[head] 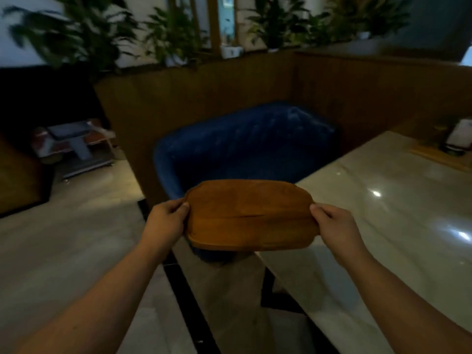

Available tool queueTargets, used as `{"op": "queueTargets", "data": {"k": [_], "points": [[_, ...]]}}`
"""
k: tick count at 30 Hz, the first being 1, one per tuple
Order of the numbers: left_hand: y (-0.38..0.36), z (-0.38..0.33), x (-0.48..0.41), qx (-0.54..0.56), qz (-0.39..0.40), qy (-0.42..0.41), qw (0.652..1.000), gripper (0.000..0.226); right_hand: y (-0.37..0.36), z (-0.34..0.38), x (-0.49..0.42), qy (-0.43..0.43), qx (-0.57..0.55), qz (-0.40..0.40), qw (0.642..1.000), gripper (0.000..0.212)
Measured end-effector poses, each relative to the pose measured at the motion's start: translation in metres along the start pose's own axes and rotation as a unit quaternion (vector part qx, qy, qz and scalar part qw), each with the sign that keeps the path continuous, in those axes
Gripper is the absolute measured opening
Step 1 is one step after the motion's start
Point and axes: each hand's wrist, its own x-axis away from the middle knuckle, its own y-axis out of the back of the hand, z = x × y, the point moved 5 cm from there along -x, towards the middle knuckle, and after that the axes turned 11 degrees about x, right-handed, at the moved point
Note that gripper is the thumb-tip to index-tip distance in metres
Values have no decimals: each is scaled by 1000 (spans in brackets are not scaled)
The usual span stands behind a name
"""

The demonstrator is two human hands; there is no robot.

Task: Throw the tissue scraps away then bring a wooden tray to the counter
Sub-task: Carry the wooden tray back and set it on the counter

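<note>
A: Entry, head view. Where is the wooden tray [251, 216]?

B: Held in the air in front of the person, centre of the frame, roughly level with its near edge tipped slightly down. It is oval, brown, with nothing on it. It does not touch the bench [398, 200], whose pale glossy top runs from 3 o'clock down to 5 o'clock of the tray.

A: Hands?

B: Left hand [166, 221] grips the tray's rim at its 9 o'clock end — thumb on top, fingers [163, 204] curled round the edge. Right hand [335, 226] grips the 3 o'clock end the same way, thumb on the top face, the rest wrapped under. Both forearms are bare and reach in from the bottom corners.

A: What lies behind the tray?

B: A blue armchair [242, 144] at 12 o'clock, partly hidden by the tray's far edge, backed against a wooden partition [229, 85]. Potted plants [173, 37] stand along the partition's top — blurred, so no detail.

A: Anything on the bench?

B: At its far end, about 2 o'clock, a white object [459, 135] on a dark base; too blurred to identify. Ceiling lights reflect off the top.

A: Floor?

B: Pale tiled floor [63, 238] with a dark strip running under the tray. At 10 o'clock, well apart, a low cart [76, 146] with stacked items, unclear.
</note>
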Motion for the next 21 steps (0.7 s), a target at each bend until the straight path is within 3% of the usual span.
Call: {"op": "queueTargets", "data": {"k": [6,9,14,21], "points": [[179,10,48,-6,-122,-5,993,21,-136,95,45,56,-49,118,990,18],[250,21,73,-5,-190,12,982,19,-201,132,67,87,-45,192,976,24],[355,51,119,1,-275,35,961,23,-309,195,111,145,-48,293,944,19],[474,96,158,-1,-415,84,906,24,-471,278,161,213,-39,427,878,17]]}}
